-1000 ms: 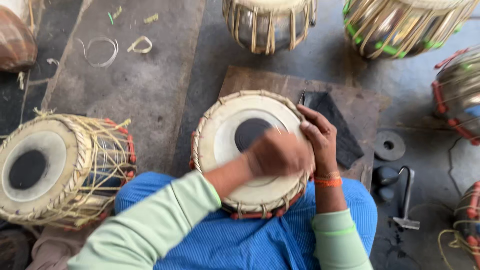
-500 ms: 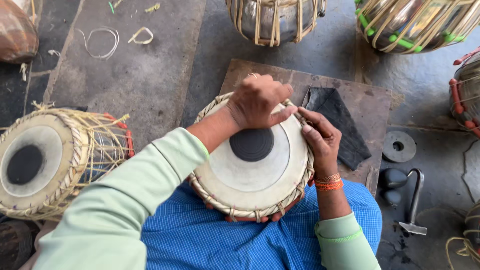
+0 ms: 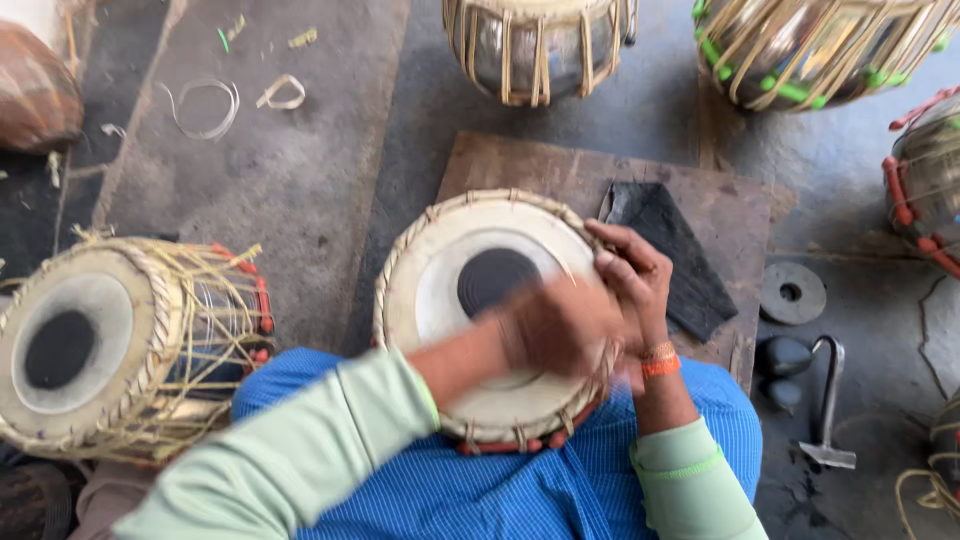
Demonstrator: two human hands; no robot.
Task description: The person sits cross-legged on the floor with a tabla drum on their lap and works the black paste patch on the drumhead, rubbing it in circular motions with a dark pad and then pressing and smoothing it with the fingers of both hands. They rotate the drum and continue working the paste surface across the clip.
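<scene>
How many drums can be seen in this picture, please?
At least 6: one on the lap, one at left, two at top, one at the right edge, part of one bottom right. Others may lie outside the picture.

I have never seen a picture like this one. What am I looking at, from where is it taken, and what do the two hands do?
The picture comes from a camera worn on a person's head, looking down, so the green sleeves and blue lap are the person's own. No machine is here, only two bare hands. A small drum with a pale skin and a black centre spot rests on the lap. The right hand grips its far right rim. The left hand is blurred over the skin; whether it touches the skin or holds anything cannot be told. A similar drum lies on its side at the left. On the floor at the right lie a dark pad, a metal ring and a hammer.
</scene>
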